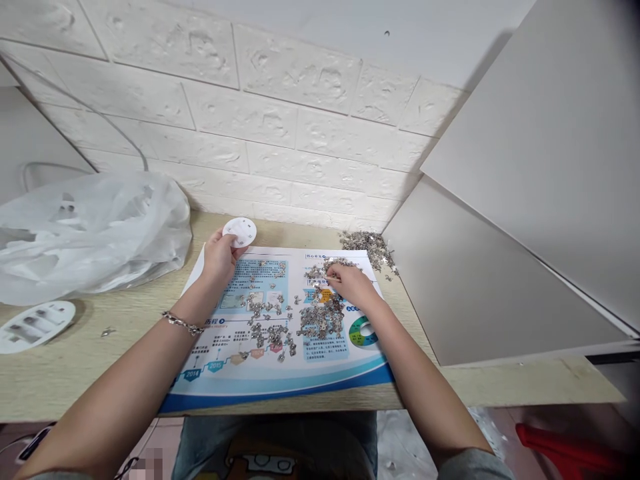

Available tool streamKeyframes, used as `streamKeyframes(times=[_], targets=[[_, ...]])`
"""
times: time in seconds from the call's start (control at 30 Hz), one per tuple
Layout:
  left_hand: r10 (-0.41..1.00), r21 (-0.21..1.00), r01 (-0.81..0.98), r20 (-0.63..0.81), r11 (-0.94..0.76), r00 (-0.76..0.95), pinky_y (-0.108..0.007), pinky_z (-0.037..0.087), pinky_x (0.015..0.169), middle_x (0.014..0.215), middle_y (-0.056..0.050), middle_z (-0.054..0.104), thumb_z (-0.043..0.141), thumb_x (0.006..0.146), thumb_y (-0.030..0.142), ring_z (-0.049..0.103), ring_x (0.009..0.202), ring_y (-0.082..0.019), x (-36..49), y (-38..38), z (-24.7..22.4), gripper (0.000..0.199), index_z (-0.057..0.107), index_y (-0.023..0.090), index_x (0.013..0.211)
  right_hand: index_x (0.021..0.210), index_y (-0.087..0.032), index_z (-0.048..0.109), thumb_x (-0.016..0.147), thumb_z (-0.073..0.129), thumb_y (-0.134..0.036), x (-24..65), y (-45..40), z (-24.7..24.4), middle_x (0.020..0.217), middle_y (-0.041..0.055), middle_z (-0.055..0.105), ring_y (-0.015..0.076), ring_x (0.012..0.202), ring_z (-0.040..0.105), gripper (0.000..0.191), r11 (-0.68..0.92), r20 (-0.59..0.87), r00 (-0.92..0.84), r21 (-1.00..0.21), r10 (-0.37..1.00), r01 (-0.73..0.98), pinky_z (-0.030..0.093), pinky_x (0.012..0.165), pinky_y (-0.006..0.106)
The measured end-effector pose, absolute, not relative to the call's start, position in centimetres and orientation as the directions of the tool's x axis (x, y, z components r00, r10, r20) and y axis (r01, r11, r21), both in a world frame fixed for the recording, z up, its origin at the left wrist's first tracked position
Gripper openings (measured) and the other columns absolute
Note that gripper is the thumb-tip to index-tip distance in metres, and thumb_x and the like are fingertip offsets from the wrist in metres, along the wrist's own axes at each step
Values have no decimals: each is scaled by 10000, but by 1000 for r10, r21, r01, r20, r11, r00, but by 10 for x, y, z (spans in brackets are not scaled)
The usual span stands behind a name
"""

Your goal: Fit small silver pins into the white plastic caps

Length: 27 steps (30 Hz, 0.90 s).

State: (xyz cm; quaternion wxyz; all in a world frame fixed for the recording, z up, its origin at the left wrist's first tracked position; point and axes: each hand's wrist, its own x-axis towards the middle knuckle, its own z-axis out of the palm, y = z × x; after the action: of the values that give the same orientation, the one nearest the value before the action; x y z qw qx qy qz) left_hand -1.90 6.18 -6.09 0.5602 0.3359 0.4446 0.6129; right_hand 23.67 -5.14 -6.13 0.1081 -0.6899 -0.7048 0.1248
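Note:
My left hand (221, 255) grips a round white plastic disc (240, 232) with small slots, held above the back left edge of a printed sheet (240, 383). Over the right part of the sheet, my right hand (350, 281) has its fingertips pinched together among small metal pieces; whatever is between them is too small to name. A dense pile of these metal pieces (323, 320) lies just in front of the right hand, and looser ones (270, 333) are scattered across the middle of the sheet.
Another heap of metal pieces (373, 250) sits at the back right by the wall. A translucent plastic bag (95, 230) stands at the left, with a white disc with metal parts (37, 325) before it. Grey panels (450, 267) border the right side.

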Motion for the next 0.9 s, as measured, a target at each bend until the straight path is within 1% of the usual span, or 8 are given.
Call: streamKeyframes(times=[0.13, 0.23, 0.33, 0.5, 0.67, 0.8, 0.9], targets=[[988, 928, -372, -81, 25, -135, -149, 506, 570, 1012, -53, 587, 498, 669, 85, 585, 864, -142, -19, 62, -62, 245, 541, 165, 896, 871, -227, 549, 789, 446, -286, 236, -53, -59, 760, 3, 608, 130, 648, 503, 144, -16, -45, 1, -318, 999, 948, 225, 499, 208], [986, 926, -377, -87, 27, -142, -144, 502, 557, 1024, -55, 583, 489, 668, 73, 584, 869, -141, -20, 62, -60, 239, 534, 160, 885, 874, -222, 547, 776, 450, -269, 235, -55, -58, 779, 5, 611, 134, 673, 507, 145, -22, -60, 3, -323, 998, 946, 231, 503, 210], [983, 913, -407, -105, 35, -151, -143, 498, 533, 1036, -59, 578, 486, 665, 52, 583, 869, -143, -20, 61, -57, 248, 527, 159, 884, 853, -214, 543, 769, 454, -272, 235, -56, -56, 770, 8, 604, 133, 665, 500, 135, -25, -65, 4, -323, 998, 946, 227, 496, 212], [980, 903, -429, -89, 5, -176, -159, 512, 556, 1047, -59, 580, 478, 673, 48, 573, 912, -155, -20, 61, -55, 251, 540, 162, 888, 852, -217, 534, 776, 437, -283, 235, -57, -54, 774, 6, 594, 125, 627, 477, 139, -34, -84, 6, -333, 996, 942, 223, 489, 212], [964, 900, -434, -75, -46, -257, -169, 515, 520, 1047, -54, 584, 469, 651, 44, 579, 899, -169, -25, 66, -55, 279, 545, 178, 884, 844, -211, 524, 770, 450, -283, 236, -58, -54, 730, 3, 581, 124, 611, 458, 127, -47, -89, 18, -335, 996, 941, 226, 495, 214], [961, 896, -440, -72, -56, -268, -159, 513, 515, 1060, -59, 578, 461, 634, 47, 581, 884, -166, -29, 68, -53, 317, 549, 176, 909, 864, -211, 536, 752, 459, -243, 237, -57, -54, 738, 6, 584, 128, 618, 465, 139, -57, -85, 31, -321, 996, 945, 231, 499, 214], [960, 896, -443, -93, -36, -265, -165, 518, 520, 1053, -67, 576, 461, 627, 52, 587, 846, -159, -31, 69, -52, 327, 547, 173, 919, 906, -216, 564, 751, 454, -222, 237, -57, -56, 764, 15, 597, 132, 627, 481, 189, -51, -90, 23, -333, 996, 941, 251, 511, 213]])
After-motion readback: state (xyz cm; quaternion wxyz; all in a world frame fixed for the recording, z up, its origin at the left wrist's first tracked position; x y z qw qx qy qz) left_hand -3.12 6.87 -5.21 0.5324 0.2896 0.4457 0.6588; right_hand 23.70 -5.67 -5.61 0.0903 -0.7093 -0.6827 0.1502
